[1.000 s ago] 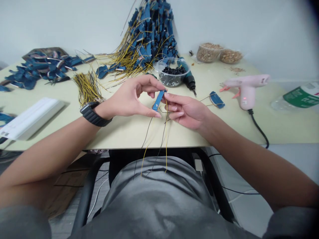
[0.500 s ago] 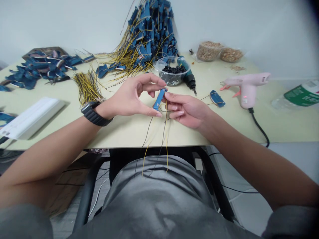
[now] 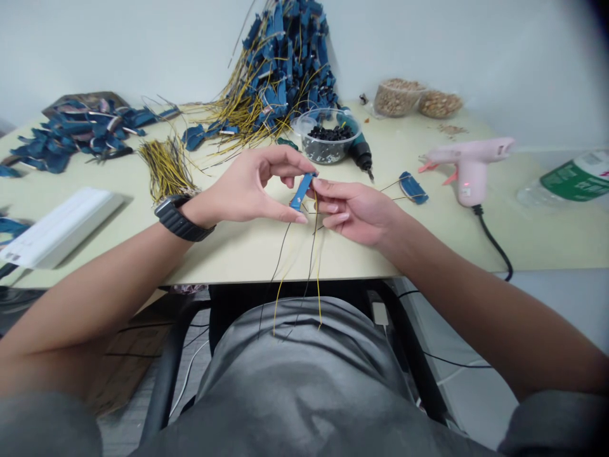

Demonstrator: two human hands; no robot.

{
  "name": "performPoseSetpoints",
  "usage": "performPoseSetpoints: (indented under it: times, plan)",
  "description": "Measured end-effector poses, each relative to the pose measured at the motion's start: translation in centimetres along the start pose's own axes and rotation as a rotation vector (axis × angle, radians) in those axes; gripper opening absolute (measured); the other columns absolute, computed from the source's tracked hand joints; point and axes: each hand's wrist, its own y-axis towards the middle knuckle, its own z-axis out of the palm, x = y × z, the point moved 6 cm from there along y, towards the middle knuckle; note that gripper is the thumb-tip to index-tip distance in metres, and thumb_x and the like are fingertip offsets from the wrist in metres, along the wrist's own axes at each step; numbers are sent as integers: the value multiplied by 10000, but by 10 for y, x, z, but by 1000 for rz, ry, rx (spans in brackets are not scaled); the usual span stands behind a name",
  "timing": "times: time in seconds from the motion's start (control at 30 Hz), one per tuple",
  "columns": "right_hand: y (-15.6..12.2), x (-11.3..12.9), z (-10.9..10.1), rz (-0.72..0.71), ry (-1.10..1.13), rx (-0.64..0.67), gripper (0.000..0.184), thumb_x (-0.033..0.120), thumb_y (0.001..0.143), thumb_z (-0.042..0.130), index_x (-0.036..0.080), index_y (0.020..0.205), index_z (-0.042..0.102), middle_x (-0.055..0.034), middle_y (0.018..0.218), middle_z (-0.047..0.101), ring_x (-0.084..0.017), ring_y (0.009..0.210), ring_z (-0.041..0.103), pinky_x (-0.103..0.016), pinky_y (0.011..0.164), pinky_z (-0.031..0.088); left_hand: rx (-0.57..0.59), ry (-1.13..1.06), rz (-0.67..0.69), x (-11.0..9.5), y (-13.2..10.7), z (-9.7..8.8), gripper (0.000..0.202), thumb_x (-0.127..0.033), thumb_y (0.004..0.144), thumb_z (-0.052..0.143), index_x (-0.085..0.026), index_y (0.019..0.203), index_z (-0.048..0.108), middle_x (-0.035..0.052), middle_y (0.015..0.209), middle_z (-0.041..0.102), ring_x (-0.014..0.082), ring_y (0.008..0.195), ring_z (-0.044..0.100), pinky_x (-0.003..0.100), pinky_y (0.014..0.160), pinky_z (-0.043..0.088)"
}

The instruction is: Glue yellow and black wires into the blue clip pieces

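My left hand [image 3: 247, 187] and my right hand [image 3: 354, 209] meet over the near middle of the table [image 3: 247, 251]. Between them they pinch a small blue strip [image 3: 301, 192], tilted with its top end to the right. The left thumb and fingers grip its lower and upper parts; the right fingertips press its upper end. Thin yellow and black wires [image 3: 311, 266] hang from the strip over the table edge onto my grey shirt. A black watch [image 3: 181, 218] is on my left wrist.
A tall heap of blue strips with yellow wires [image 3: 280, 70] stands at the back. Nearby lie a clear tub of black parts [image 3: 328, 136], a pink glue gun [image 3: 469, 168], one blue strip [image 3: 413, 188], loose yellow wires [image 3: 166, 165], a white box [image 3: 57, 225] and a green bottle [image 3: 571, 181].
Almost nothing differs; both hands keep their pinch on the blue strip and have shifted only very slightly.
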Motion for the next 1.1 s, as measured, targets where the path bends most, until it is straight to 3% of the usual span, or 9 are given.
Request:
performPoseSetpoints:
  times: [0.37,0.57,0.67,0.7,0.77,0.83,0.87,0.97,1.1]
  plan:
    - [0,1,-3,-25,-80,-22,165,133,1137,952,167,1090,798,3,1005,730,-34,620,394,-127,470,329,-28,-41,-57,6,2,-3,959,-537,473,1396,-263,1264,926,115,1343,939,301,1269,898,398,1047,716]
    - [-50,11,-26,-204,-368,-204,329,273,921,1147,207,1109,886,-40,1005,764,-109,656,535,-234,465,377,-53,-103,-102,18,-1,-15,910,-516,512,1387,-268,1268,946,102,1371,957,282,1218,911,391,991,730]
    - [-93,28,-74,-447,-660,-501,139,305,1023,1023,254,1051,897,10,750,633,-162,611,523,-305,534,371,-78,-142,-129,27,-2,-24,864,-523,590,1377,-275,1299,950,72,1402,962,280,1219,906,420,1006,739]
    - [-112,41,-96,-629,-812,-741,76,205,1045,945,248,1003,900,8,726,642,-166,611,525,-342,595,419,-74,-175,-124,30,-2,-26,850,-514,602,1377,-286,1302,952,46,1399,966,270,1212,902,421,1014,737]
    - [-146,58,-135,-941,-1028,-1219,316,-73,908,849,234,858,792,-22,807,729,-189,715,599,-403,725,459,-48,-272,-101,38,-1,-32,813,-490,629,1374,-318,1308,961,-16,1382,976,247,1230,887,420,1072,725]
    - [-155,65,-177,-809,-1162,-1565,564,-226,659,875,264,850,669,-90,989,863,-241,809,715,-462,839,558,-15,-359,-118,49,-2,-37,746,-522,736,1334,-359,1364,966,-65,1422,973,251,1360,853,446,1195,691]
    - [-152,70,-193,-715,-1225,-1623,685,-263,554,914,267,933,700,-169,1212,921,-310,993,817,-501,974,627,2,-381,-134,55,-3,-40,717,-560,797,1301,-382,1402,961,-81,1452,967,261,1425,825,464,1215,675]
    - [-138,85,-215,-484,-1343,-1546,732,-145,617,1077,280,1109,741,-258,1532,893,-445,1489,814,-608,1386,537,26,-397,-155,71,-9,-52,702,-607,869,1246,-435,1471,928,-102,1499,950,274,1458,768,520,1162,642]
    - [-124,99,-208,-224,-1122,-1331,444,5,963,1050,291,878,721,-120,1125,887,-250,925,752,-480,1038,574,73,-448,-234,90,-14,-63,811,-736,856,1234,-418,1510,876,-145,1546,916,207,1324,706,543,1260,563]
